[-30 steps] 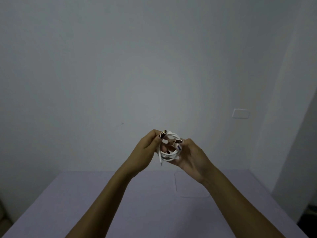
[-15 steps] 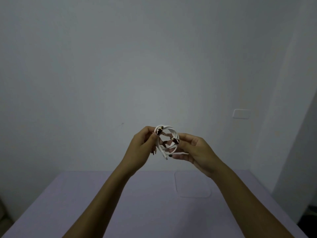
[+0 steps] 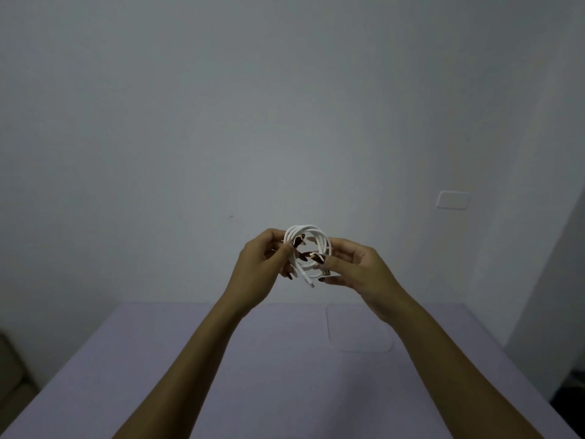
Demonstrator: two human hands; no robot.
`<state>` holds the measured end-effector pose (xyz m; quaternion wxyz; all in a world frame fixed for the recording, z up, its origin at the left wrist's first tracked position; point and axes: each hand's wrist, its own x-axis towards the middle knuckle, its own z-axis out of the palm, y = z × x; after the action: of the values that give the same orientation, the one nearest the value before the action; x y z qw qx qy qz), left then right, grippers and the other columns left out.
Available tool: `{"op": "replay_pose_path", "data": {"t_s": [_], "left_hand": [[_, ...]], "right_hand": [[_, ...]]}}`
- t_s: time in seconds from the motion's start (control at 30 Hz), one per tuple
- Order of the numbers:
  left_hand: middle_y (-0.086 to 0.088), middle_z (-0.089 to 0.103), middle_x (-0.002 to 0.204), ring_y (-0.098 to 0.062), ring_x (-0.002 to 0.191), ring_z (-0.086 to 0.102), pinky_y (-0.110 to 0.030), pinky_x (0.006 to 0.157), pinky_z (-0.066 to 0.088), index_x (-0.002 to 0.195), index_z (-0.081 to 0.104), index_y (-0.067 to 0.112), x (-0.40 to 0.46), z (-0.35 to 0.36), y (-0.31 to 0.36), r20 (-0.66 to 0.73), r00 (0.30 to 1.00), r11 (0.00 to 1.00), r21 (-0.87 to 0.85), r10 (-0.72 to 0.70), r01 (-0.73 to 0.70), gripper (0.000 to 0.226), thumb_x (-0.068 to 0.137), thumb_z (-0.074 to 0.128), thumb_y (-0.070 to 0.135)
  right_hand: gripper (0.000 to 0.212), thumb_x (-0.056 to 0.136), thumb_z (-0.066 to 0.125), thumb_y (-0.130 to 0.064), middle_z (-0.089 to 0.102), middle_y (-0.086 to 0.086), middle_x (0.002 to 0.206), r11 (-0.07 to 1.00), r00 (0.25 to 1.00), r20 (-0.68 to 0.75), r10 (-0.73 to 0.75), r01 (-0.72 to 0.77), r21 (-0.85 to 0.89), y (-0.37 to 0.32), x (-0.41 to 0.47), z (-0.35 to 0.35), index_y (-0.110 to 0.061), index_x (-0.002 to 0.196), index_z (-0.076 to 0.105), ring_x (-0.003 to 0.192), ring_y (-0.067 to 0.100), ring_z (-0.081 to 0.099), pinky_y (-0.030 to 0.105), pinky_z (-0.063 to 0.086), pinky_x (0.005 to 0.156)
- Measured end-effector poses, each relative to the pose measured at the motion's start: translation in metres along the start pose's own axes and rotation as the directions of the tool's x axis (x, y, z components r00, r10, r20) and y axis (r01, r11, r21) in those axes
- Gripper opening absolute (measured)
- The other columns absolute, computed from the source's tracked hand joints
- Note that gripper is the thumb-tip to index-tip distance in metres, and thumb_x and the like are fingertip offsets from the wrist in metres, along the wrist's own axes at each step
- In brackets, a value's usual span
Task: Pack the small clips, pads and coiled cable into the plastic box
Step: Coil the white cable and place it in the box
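The left hand (image 3: pixel 259 274) pinches the left side of the white coiled cable (image 3: pixel 308 248), held up in the air above the purple table (image 3: pixel 190 375); the right hand (image 3: pixel 357 274) grips the loops' right side, so both hands are closed on it. The cable looks light, limp and springy, likely to uncoil unless held across all loops at once; a loose plug end dangles below. A faint translucent shape, possibly the plastic box (image 3: pixel 361 340), lies on the table under the right wrist, its outline hard to read; no clips or pads are visible.
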<state>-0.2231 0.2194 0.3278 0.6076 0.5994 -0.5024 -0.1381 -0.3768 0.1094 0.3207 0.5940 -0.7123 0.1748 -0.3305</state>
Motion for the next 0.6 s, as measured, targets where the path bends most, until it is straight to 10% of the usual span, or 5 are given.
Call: {"op": "replay_pose_path", "data": {"t_s": [0.4,0.6], "left_hand": [[-0.008,0.070,0.084,-0.016,0.065,0.070,-0.024,0.058,0.057,0.108,0.056,0.014,-0.064,-0.006,-0.075,-0.028,0.972,0.971,0.050,-0.234,0.236,0.016,0.093,0.055,0.020],[-0.001,0.073,0.073,-0.009,0.064,0.069,-0.031,0.061,0.059,0.103,0.055,0.016,-0.171,0.003,-0.177,-0.056,0.855,0.828,0.227,-0.515,0.513,0.023,0.088,0.064,0.030]], "right_hand": [[0.031,0.086,0.068,-0.011,0.076,0.011,0.094,0.967,0.968,0.005,0.251,-0.251,0.050,0.070,-0.031,0.036,-0.017,0.113,0.055,0.087,0.026,0.073,0.037,0.060,0.075],[0.031,0.080,0.075,-0.012,0.074,0.017,0.088,0.829,0.828,0.055,0.558,-0.558,-0.016,0.186,-0.093,0.077,-0.013,0.107,0.059,0.083,0.030,0.072,0.040,0.061,0.071]]}}
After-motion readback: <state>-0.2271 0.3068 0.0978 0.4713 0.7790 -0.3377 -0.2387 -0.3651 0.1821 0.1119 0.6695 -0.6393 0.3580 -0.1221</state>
